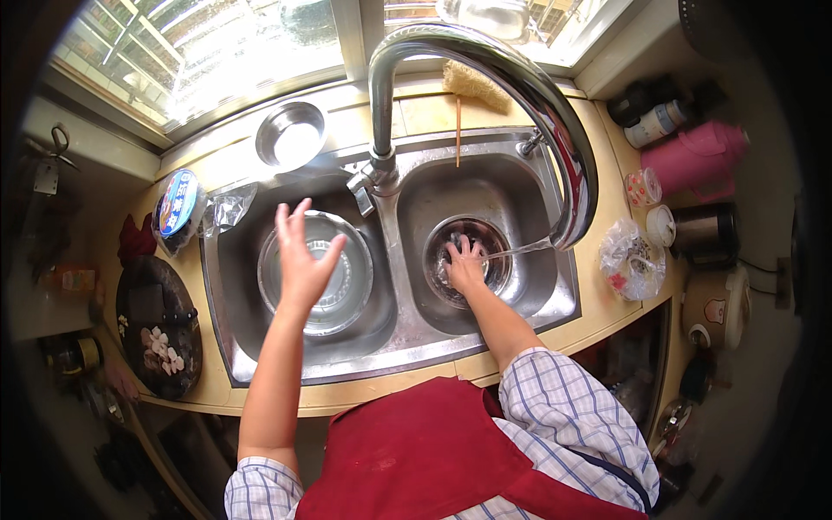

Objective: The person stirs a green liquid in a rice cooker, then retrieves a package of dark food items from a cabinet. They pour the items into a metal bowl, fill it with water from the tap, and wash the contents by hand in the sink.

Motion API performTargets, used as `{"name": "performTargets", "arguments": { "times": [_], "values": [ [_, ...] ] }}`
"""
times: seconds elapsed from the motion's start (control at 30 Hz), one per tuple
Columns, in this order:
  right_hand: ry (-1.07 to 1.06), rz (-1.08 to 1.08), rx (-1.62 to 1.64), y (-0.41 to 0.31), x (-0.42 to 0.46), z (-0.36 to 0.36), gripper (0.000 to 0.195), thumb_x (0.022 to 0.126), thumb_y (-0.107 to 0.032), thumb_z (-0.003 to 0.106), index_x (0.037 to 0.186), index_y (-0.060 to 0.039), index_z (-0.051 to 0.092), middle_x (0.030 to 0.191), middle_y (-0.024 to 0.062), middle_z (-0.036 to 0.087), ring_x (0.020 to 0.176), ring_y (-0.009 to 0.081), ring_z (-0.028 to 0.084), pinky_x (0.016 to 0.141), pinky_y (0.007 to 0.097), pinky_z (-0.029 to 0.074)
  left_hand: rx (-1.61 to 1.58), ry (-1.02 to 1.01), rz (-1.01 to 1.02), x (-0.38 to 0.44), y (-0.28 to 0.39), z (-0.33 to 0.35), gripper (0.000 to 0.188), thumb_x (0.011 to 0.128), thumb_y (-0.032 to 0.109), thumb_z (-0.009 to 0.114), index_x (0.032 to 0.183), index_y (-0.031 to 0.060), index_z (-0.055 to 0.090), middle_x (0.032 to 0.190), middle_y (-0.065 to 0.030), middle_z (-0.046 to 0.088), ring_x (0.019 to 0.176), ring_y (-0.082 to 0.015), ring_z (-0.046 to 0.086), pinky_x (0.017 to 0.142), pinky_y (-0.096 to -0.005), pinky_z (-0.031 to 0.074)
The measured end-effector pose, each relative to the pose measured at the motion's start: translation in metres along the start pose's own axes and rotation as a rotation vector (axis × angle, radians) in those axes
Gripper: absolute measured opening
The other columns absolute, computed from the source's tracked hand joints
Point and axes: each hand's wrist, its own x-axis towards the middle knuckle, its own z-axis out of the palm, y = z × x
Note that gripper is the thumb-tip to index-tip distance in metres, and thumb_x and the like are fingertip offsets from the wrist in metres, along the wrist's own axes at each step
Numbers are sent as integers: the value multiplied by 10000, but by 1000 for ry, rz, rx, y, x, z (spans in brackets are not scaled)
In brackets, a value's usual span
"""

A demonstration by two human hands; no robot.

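My left hand (304, 260) hangs with spread fingers above a round translucent basin (354, 286) in the left bowl of the steel sink (390, 260); nothing is in it. Down in the right sink bowl, my right hand (465, 263) reaches into a round metal bowl (448, 296), fingers apart in what looks like water. Whether the fingers touch anything under the surface cannot be told. Water (520, 249) runs from the tall curved chrome faucet (578, 162) into the metal bowl beside this hand.
A metal bowl (268, 140) stands behind the left sink bowl. To the left are a lidded package (179, 201) and a dark cutting board (143, 318) with a cleaver and pale food pieces. A plastic bag (632, 260) and pink thermos (692, 156) are right; a brush (478, 88) lies behind.
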Motion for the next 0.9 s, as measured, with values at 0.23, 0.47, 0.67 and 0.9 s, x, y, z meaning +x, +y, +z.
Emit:
{"name": "performTargets", "arguments": {
  "times": [0.23, 0.47, 0.67, 0.9],
  "values": [
    [-44, -401, 175, 55, 19, -1, 427, 660, -152, 773, 1079, -162, 692, 1400, 151, 483, 1237, 423, 458, 1014, 504, 451, -518, -128, -320, 15, 26, 77, 616, 939, 230, 696, 1433, -18, 425, 980, -82, 690, 896, -137, 664, 855, -285, 500],
    [-214, -55, 273, 36, -9, -27, 525, 824, -192, 737, 1323, -213, 576, 1623, 221, 109, 1407, 493, 298, 1139, 521, 351, -509, 21, -288, 17, 28, 76, 206, 962, 157, 652, 1077, -11, 619, 891, -61, 689, 809, -110, 649, 743, -249, 527],
    [-176, -287, 298, 26, -5, -12, 329, 826, -23, 593, 1134, -127, 637, 1287, 216, 508, 1159, 429, 530, 919, 502, 487, -369, 109, -222, 5, 43, 75, 201, 920, 139, 675, 1055, -7, 649, 911, -83, 720, 813, -142, 681, 749, -286, 534],
    [-420, -278, 283, 42, 6, -39, 311, 811, -209, 682, 1113, -139, 658, 1285, 217, 510, 1183, 411, 539, 986, 484, 465, -249, 189, -246, 8, 57, 81, 152, 909, 116, 665, 1021, 12, 669, 885, -100, 727, 797, -181, 698, 744, -314, 533]
  ]
}}
